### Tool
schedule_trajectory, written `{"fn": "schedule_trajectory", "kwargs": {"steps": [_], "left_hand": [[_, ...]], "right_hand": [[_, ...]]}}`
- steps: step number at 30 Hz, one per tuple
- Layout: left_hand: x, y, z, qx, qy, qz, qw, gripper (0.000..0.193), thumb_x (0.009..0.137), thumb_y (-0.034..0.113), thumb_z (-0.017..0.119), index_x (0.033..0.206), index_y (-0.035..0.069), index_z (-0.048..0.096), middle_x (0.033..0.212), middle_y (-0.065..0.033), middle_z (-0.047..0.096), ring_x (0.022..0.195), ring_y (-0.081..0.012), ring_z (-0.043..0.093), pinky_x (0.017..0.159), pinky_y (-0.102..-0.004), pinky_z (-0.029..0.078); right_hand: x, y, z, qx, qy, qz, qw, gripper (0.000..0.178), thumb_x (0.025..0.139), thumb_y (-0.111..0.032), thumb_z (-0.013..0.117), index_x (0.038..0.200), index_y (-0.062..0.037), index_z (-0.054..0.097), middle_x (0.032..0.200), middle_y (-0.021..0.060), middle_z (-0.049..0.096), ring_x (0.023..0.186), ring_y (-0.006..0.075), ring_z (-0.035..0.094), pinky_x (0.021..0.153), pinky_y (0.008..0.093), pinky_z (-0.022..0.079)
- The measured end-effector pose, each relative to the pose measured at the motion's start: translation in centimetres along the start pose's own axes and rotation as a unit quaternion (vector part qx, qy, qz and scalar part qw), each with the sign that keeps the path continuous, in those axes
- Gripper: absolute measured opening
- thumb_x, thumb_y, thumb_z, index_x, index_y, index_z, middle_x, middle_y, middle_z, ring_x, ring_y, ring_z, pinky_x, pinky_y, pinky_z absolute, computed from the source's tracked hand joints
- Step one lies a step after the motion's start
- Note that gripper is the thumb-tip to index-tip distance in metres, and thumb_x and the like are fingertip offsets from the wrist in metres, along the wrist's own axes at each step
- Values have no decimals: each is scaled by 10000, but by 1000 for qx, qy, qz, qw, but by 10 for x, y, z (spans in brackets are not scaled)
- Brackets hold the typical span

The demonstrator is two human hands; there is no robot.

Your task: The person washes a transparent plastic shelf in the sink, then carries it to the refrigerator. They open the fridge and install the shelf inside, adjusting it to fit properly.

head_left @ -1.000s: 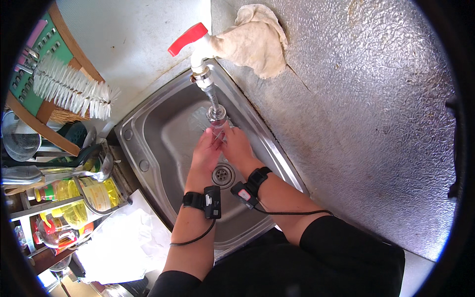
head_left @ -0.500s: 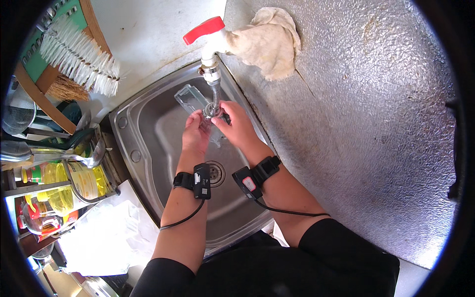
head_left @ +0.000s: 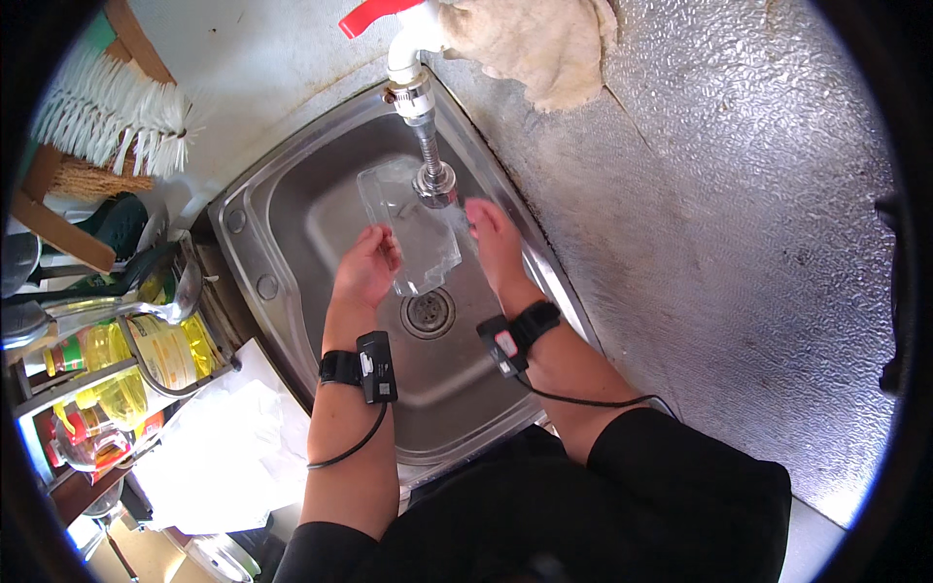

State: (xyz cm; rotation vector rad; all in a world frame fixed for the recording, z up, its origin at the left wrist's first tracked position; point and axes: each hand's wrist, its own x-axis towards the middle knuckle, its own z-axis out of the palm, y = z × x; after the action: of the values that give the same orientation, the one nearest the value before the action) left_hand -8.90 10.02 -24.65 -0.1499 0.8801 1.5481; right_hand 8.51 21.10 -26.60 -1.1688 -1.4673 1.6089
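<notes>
A clear plastic box (head_left: 423, 243) is tilted over the steel sink (head_left: 340, 155), below the tap's flexible metal spout (head_left: 434, 185). My left hand (head_left: 366, 264) is closed on its left edge, thumb and fingers pinching the rim. To the right of the box, my right hand (head_left: 494, 235) has its fingers curled together. Something small and dark shows at its fingertips, too blurred to name. That hand is just right of the spout head and apart from the box's rim. Black strapped devices with cables sit on both my forearms.
A white tap with a red lever (head_left: 374, 14) rises behind the sink, next to a beige cloth (head_left: 535, 49). At left are a white bristle brush (head_left: 117, 112), ladles (head_left: 180, 296) and yellow bottles (head_left: 112, 384). The drain (head_left: 428, 313) lies below the box. A textured metal surface (head_left: 700, 243) extends right.
My hands have moved apart, both off the spout head. The clear box has swung down under the spout in my left hand. The view has shifted, so the tap appears higher.
</notes>
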Motion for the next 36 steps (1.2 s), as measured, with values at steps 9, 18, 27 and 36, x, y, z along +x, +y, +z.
{"fn": "schedule_trajectory", "kwargs": {"steps": [9,18,27,36], "left_hand": [[2,10,24,148,49,54,986,127,903,177,475,905,58,518,749,-29,542,635,-115,494,600,-227,399],[-8,-35,38,201,96,33,974,153,905,200,453,873,73,533,735,-9,560,639,-99,503,613,-219,402],[5,-45,19,250,96,11,963,131,884,191,459,882,83,534,721,-15,564,598,-95,505,528,-220,386],[-22,-33,13,284,121,21,951,150,854,197,450,925,108,549,749,1,566,629,-95,506,560,-252,383]], "right_hand": [[-19,57,16,-270,23,150,951,241,809,-27,444,1019,-43,560,967,108,595,902,185,565,774,287,436],[-27,-181,21,-111,23,-323,940,181,758,14,551,926,-51,556,800,76,556,668,213,518,626,299,428],[15,-308,50,-403,84,-530,742,188,780,-191,600,955,-134,640,1007,47,619,1042,244,506,842,430,373],[43,-320,54,-521,-99,-388,753,199,795,-264,596,944,-140,641,911,94,634,873,265,586,731,352,466]]}}
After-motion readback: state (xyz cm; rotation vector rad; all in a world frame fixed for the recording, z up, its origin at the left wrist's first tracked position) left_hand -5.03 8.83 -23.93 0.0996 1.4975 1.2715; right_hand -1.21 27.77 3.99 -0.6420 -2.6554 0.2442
